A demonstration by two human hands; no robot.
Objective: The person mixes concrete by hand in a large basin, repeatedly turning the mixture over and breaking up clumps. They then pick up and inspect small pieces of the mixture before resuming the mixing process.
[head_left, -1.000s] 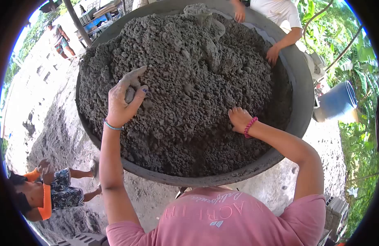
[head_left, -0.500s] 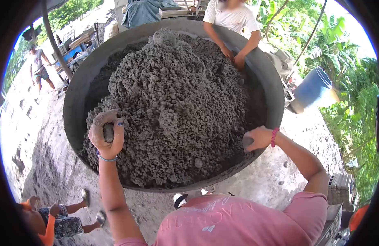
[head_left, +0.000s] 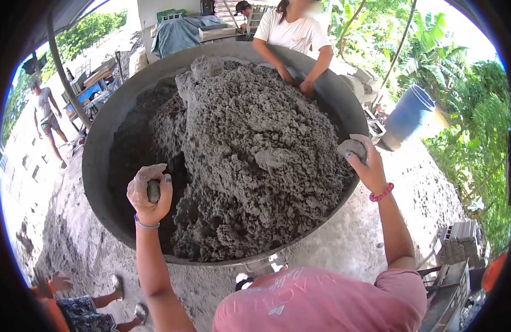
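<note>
Grey and damp, a lump (head_left: 154,191) sits clamped in your left hand (head_left: 149,193), nearest you, low over the bare near-left hollow of the basin (head_left: 95,166). Your fingers wrap it fully, likely so the crumbly stuff holds together. Your right hand (head_left: 369,166) grips a second lump (head_left: 352,147), raised above the right rim, clear of the heap (head_left: 255,144). That heap looks coarse, clotted and moist, piled toward the far side. At the far rim another person's hands (head_left: 307,87) rest on the edge.

Dark grey mix (head_left: 250,149) in grey pan (head_left: 100,149); pink shirt (head_left: 316,301); pink bracelet (head_left: 381,193); blue barrel (head_left: 407,116).
</note>
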